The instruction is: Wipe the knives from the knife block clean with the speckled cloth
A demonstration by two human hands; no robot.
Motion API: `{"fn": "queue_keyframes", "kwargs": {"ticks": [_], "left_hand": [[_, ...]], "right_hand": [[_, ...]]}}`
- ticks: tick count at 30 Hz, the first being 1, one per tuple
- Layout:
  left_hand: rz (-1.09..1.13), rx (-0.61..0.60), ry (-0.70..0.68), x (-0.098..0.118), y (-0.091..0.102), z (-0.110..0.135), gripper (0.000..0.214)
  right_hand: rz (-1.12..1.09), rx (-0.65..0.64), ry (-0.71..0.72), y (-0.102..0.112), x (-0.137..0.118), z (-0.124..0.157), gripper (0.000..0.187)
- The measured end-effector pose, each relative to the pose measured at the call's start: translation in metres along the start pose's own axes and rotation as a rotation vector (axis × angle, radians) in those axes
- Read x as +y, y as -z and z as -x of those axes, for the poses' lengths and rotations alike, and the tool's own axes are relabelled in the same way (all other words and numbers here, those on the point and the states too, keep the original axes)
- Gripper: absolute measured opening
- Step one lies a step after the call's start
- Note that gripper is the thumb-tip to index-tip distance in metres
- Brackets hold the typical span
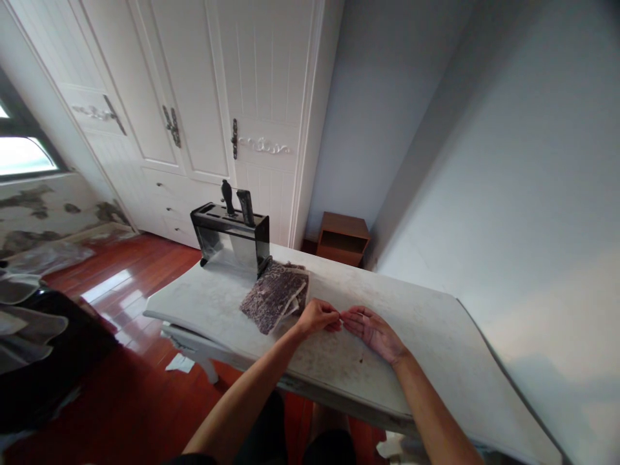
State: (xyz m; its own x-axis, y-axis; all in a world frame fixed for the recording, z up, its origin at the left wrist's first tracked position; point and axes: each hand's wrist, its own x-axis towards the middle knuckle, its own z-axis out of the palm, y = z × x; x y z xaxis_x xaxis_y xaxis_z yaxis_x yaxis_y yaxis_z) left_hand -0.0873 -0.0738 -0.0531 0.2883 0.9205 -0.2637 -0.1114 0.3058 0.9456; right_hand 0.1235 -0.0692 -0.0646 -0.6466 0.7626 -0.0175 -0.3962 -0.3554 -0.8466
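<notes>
Left hand (318, 316) is pinched closed, can't tell on what, by the open right hand (378, 334); brown cloth (271, 294) sits just left, inside the front edge; tabletop (440, 342) runs well past both rightward.

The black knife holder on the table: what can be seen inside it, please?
Two black handles rise from the black knife holder. A pale shape shows below; whether it is a blade, I cannot tell. The holder's dark upper frame covers where the handles continue.
</notes>
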Motion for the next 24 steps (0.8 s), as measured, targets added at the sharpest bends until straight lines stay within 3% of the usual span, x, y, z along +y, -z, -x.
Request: {"fn": "queue_keyframes", "kwargs": {"ticks": [6,13,16,24], "left_hand": [[-0.033,0.029,-0.04,-0.01,0.003,-0.008,0.036],[-0.122,0.136,-0.125,-0.015,0.005,-0.007,0.015],[-0.104,0.164,-0.121,-0.014,0.008,-0.001,0.015],[-0.031,0.093,-0.162,-0.014,0.019,0.034,0.031]], "right_hand": [[0.053,-0.064,0.052,-0.01,0.001,0.007,0.041],[0.108,0.019,0.035,-0.015,0.01,0.019,0.043],[0.101,0.084,0.044,-0.012,0.012,0.026,0.042],[0.102,0.169,0.026,-0.009,0.013,0.029,0.043]]}}
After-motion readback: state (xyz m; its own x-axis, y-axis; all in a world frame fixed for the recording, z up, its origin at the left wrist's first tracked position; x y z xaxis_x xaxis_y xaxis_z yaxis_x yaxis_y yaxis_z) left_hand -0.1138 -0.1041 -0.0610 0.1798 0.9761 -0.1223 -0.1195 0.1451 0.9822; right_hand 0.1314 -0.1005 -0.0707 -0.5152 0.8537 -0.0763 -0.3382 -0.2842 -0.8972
